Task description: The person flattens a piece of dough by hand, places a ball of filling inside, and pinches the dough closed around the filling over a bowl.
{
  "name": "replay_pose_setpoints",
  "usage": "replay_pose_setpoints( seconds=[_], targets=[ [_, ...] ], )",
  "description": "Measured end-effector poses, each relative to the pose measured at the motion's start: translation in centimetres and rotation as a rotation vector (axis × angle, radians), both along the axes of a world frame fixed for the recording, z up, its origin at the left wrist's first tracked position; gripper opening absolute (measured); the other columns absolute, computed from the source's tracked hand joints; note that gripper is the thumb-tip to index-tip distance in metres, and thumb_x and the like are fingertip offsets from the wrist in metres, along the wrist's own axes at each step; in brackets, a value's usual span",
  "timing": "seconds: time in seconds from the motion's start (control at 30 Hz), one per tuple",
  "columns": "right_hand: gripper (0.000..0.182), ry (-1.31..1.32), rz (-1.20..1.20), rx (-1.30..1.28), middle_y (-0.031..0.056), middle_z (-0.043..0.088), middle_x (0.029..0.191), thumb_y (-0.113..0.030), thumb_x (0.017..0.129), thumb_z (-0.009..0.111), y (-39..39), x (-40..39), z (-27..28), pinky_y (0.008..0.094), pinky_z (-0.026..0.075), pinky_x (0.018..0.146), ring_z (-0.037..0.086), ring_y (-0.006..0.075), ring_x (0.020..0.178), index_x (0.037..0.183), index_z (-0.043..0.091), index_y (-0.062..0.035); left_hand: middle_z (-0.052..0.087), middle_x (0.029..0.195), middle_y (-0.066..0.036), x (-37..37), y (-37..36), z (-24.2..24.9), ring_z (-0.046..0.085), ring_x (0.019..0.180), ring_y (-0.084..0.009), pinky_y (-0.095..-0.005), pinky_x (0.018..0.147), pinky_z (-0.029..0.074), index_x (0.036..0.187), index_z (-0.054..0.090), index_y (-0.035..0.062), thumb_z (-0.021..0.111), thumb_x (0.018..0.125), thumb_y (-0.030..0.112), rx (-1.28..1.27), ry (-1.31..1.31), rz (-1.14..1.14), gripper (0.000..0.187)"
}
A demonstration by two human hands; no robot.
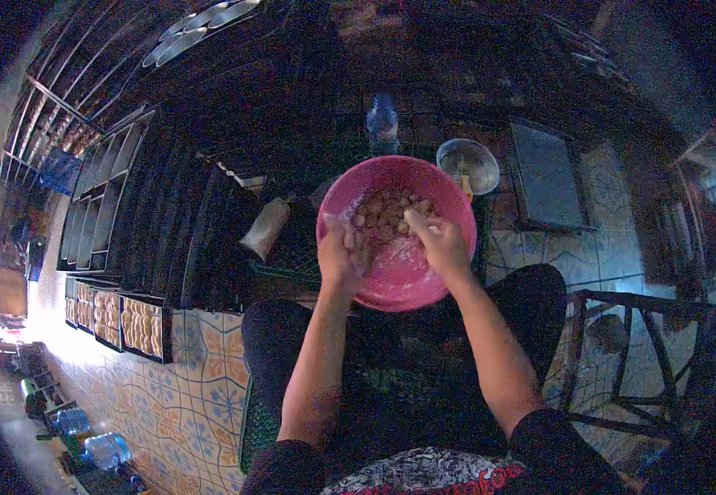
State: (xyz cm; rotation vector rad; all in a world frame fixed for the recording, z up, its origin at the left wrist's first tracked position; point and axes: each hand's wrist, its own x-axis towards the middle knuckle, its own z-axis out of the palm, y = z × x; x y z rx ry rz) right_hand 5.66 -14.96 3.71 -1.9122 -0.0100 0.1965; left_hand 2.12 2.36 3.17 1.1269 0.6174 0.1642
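Note:
A pink basin (pixel 407 285) sits in front of me between my knees. Small, roundish, pale brown lumps that look like dough (pixel 379 213) are heaped in its far half, and white powder dusts the bottom and walls. My left hand (pixel 340 252) is at the left side of the basin, its fingers inside and smeared by motion. Over the right part of the basin, my right hand (pixel 443 243) reaches in with thumb and fingers pinched together at the edge of the lumps. I cannot tell what is between those fingertips.
Behind the basin stand a clear bottle (pixel 383 120) and a metal bowl (pixel 469 165). A plastic bag (pixel 267 227) lies to the left. Trays of bread-like rolls (pixel 131 323) line the floor on the left. A dark metal stool frame (pixel 630 355) stands to the right.

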Motion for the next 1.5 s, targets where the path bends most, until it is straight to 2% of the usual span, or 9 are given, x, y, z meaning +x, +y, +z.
replay_pose_setpoints(
  seconds=[0.23, 0.4, 0.53, 0.7, 1.13, 1.17, 1.27, 1.33, 1.5],
  targets=[
    [0.028, -0.713, 0.441, -0.610, 0.0234, 0.067, 0.089, -0.022, 0.097, 0.057, 0.2, 0.0, -7.6, 0.0504, 0.049, 0.082, 0.066, 0.0414, 0.089, 0.116, 0.063, -0.0027, 0.051, 0.065, 0.002, -0.1, 0.4, -0.7, 0.052, 0.065, -0.0104, -0.0252, 0.063, 0.044, 0.071, 0.053, 0.0143, 0.040, 0.104, 0.057, -0.424, -0.185, -0.072, 0.055],
    [0.033, 0.020, 0.748, -0.658, 0.0264, 0.064, 0.121, -0.023, 0.097, 0.055, -0.3, -1.0, -8.1, 0.0488, 0.047, 0.093, 0.062, 0.0397, 0.113, 0.124, 0.060, -0.0043, 0.057, 0.069, 0.001, 0.5, -0.1, -2.8, 0.048, 0.062, -0.0121, -0.0268, 0.061, 0.041, 0.097, 0.063, 0.0064, 0.040, 0.104, 0.055, -0.584, 0.013, 0.051, 0.054],
    [0.037, -0.002, 0.656, -0.566, 0.0272, 0.064, 0.120, -0.020, 0.100, 0.047, 0.8, -1.0, -1.4, 0.0468, 0.049, 0.098, 0.065, 0.0407, 0.108, 0.130, 0.056, -0.0011, 0.059, 0.130, -0.011, -0.1, -0.7, -5.4, 0.061, 0.109, -0.0205, -0.0376, 0.095, 0.050, 0.143, 0.044, 0.0031, 0.034, 0.107, 0.049, -0.222, -0.021, -0.362, 0.060],
    [0.056, -0.171, 0.140, 0.118, 0.0222, 0.019, 0.162, -0.031, 0.108, 0.032, 4.2, -1.3, -6.1, 0.0419, 0.011, 0.123, 0.013, 0.0365, 0.151, 0.154, 0.024, 0.0005, 0.014, 0.166, -0.012, -2.1, -6.3, -2.9, 0.010, 0.153, -0.0271, -0.0403, 0.124, 0.008, 0.158, 0.014, 0.0016, 0.023, 0.107, 0.052, -0.144, -0.478, -0.490, 0.072],
    [0.065, -0.790, 0.101, 0.144, 0.0197, 0.002, 0.166, -0.035, 0.109, 0.028, 3.4, -0.1, -5.3, 0.0400, 0.000, 0.124, -0.001, 0.0310, 0.153, 0.158, 0.005, 0.0005, 0.012, 0.166, -0.011, -3.9, -6.9, -2.2, 0.009, 0.153, -0.0288, -0.0409, 0.124, 0.005, 0.161, 0.005, 0.0108, 0.011, 0.096, 0.073, -0.104, -0.461, -0.487, 0.090],
    [0.082, -0.639, 0.151, -0.013, 0.0217, 0.000, 0.166, -0.027, 0.099, 0.053, 3.1, -0.4, -5.6, 0.0408, 0.002, 0.124, -0.001, 0.0323, 0.154, 0.158, 0.002, 0.0020, 0.011, 0.166, -0.011, -3.7, -6.5, -2.4, 0.009, 0.153, -0.0290, -0.0423, 0.124, 0.005, 0.161, 0.005, 0.0115, 0.011, 0.096, 0.074, -0.084, -0.418, -0.418, 0.090],
    [0.066, -0.092, 0.237, 0.549, 0.0199, 0.000, 0.166, -0.036, 0.109, 0.027, 6.9, -6.4, 2.2, 0.0383, 0.001, 0.124, -0.002, 0.0319, 0.154, 0.158, 0.000, 0.0004, 0.012, 0.166, -0.011, -2.9, -3.7, -2.2, 0.011, 0.153, -0.0303, -0.0461, 0.124, 0.006, 0.161, 0.008, 0.0143, 0.013, 0.095, 0.076, 0.058, -0.411, -0.267, 0.090],
    [0.066, -0.261, 0.244, 0.419, 0.0203, 0.004, 0.166, -0.035, 0.109, 0.028, 8.0, -8.5, -0.1, 0.0382, 0.002, 0.124, 0.001, 0.0325, 0.154, 0.158, 0.000, -0.0014, 0.006, 0.168, -0.009, -2.4, -1.8, -1.4, 0.006, 0.154, -0.0270, -0.0419, 0.124, 0.003, 0.161, 0.008, 0.0107, 0.012, 0.099, 0.069, -0.433, -0.449, -0.206, 0.085],
    [0.069, -0.274, 0.117, 0.248, 0.0186, 0.006, 0.166, -0.033, 0.106, 0.037, 5.0, -2.4, -3.4, 0.0446, 0.013, 0.123, 0.008, 0.0351, 0.153, 0.160, 0.003, -0.0075, 0.001, 0.167, -0.009, -5.1, -6.2, -1.4, -0.002, 0.154, -0.0242, -0.0377, 0.123, 0.000, 0.160, -0.001, 0.0074, 0.009, 0.100, 0.068, -0.060, -0.429, -0.489, 0.086]
  ],
)
